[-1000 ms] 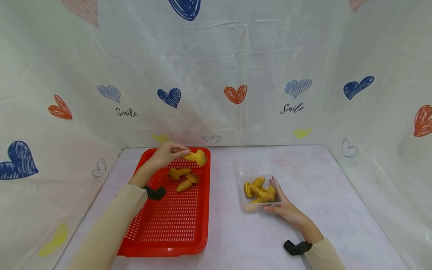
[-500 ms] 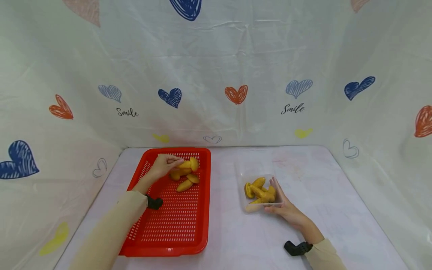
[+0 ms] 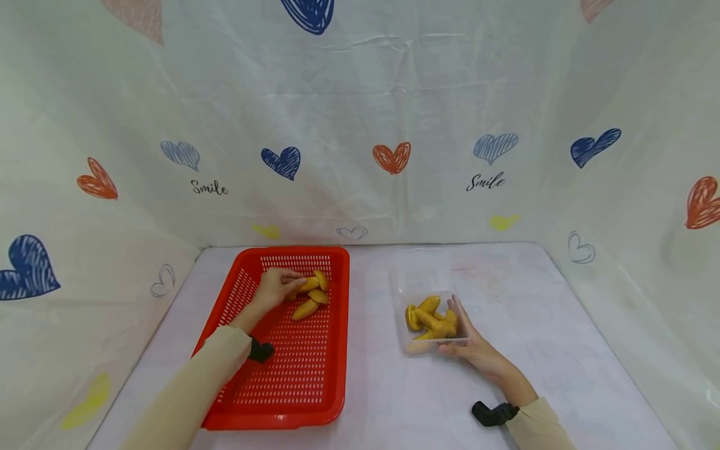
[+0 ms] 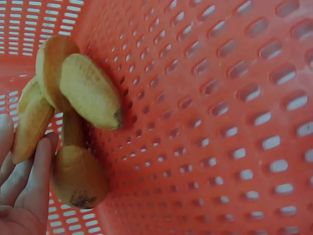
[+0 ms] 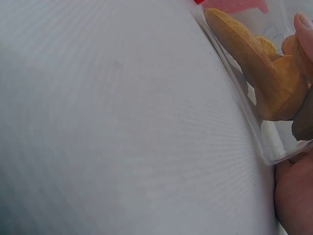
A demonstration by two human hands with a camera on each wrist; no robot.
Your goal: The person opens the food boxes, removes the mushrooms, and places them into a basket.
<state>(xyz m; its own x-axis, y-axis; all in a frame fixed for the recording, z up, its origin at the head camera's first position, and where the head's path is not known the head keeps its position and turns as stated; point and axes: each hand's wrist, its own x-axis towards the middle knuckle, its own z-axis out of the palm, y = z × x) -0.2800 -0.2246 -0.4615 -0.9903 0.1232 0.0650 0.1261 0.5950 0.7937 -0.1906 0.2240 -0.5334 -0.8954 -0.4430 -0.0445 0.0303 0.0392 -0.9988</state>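
Note:
My left hand [image 3: 274, 288] is down in the red basket [image 3: 340, 350], pinching the stem of a yellow mushroom [image 4: 33, 128] between thumb and fingers. Its cap points right in the head view. Close against it lie another mushroom [image 4: 93, 93] and one with a dark-marked cap [image 4: 80, 174], partly covered by my hand from above. On the table's right, my right hand [image 3: 478, 350] grips a clear plastic box [image 3: 402, 331] by its right side and near corner. Several yellow mushrooms [image 3: 435, 322] lie jumbled inside the box.
A clear lid-like flap [image 3: 422, 276] extends behind the box. The white table [image 3: 371, 387] shows between basket and box. Behind and at both sides hangs a white curtain printed with hearts [image 3: 392, 157].
My left hand has lowered into the basket with the mushroom, bringing it down beside the others. My right hand and the box have stayed put.

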